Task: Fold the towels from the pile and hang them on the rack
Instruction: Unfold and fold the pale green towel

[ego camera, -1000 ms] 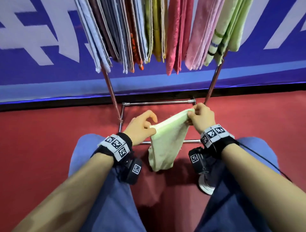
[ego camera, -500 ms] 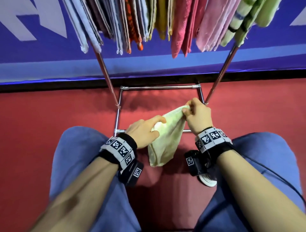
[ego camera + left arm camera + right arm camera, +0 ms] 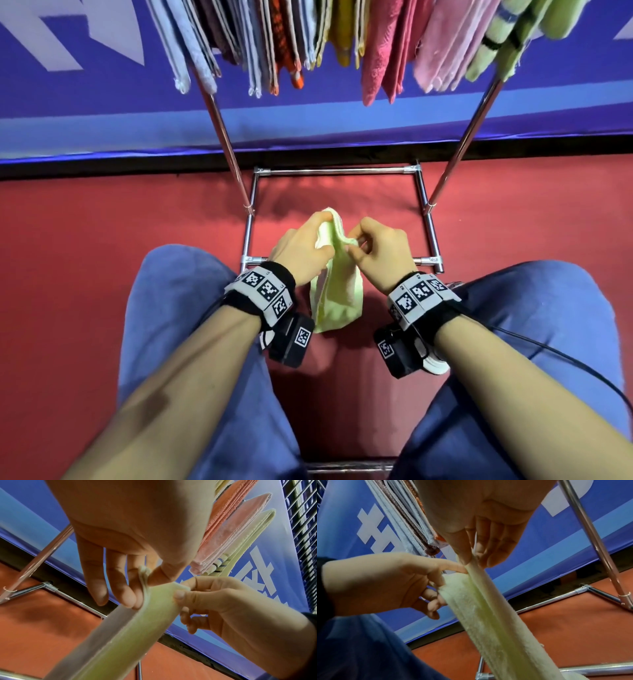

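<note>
A pale green towel (image 3: pixel 337 298) is held above the rack's base frame (image 3: pixel 426 219), its lower part hanging free. One top corner is pinched by the left hand (image 3: pixel 301 251) between thumb and fingers. Just beside it, the other top corner is pinched by the right hand (image 3: pixel 383 253). Folded towels (image 3: pixel 380 51) are hung above the frame.

No word, number or brand can be read. The blue banner (image 3: pixel 102 113) along the top carries large pale letter-shapes, cut off at the frame's upper corners. The wristbands (image 3: pixel 265 291) bear only black-and-white square code markers.
</note>
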`<state>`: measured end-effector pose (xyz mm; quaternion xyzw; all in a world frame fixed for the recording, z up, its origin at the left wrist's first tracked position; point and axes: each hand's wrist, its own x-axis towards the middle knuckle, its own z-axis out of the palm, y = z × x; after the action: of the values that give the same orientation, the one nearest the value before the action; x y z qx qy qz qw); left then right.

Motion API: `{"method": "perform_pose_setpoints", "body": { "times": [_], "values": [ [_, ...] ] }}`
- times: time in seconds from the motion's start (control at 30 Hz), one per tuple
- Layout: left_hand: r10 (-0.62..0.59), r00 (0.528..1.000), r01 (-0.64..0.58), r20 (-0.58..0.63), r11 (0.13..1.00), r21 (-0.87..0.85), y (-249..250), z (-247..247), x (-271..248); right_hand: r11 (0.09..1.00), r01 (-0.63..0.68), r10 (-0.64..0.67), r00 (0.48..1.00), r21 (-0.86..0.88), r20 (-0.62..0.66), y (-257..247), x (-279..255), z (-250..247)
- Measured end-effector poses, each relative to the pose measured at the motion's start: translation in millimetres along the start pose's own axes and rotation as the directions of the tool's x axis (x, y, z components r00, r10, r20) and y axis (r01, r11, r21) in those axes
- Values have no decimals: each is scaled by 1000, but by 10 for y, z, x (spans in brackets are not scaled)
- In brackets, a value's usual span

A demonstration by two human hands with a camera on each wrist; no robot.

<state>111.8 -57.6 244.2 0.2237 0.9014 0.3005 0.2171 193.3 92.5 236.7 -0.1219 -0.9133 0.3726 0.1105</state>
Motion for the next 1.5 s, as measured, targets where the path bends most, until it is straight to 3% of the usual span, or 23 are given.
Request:
{"method": "perform_pose_setpoints", "body": {
  "times": [0.2,0.87,1.2,1.5],
  "values": [
    [39,999,-36,24,995,-94,39,28,-27,998,16,-17,1000,57,26,-51,-45,88],
    [30,999,-27,36,998,-63,-43,27,5,993,68,-77,993,95,90,-29,-65,146],
    [55,996,-57,73,998,28,-3,-18,-55,995,70,-81,980,66,183,-9,-77,130],
    [90,995,-100,49,959,263,9,-64,-74,995,67,-80,978,71,193,-6,-79,147]
  ]
}}
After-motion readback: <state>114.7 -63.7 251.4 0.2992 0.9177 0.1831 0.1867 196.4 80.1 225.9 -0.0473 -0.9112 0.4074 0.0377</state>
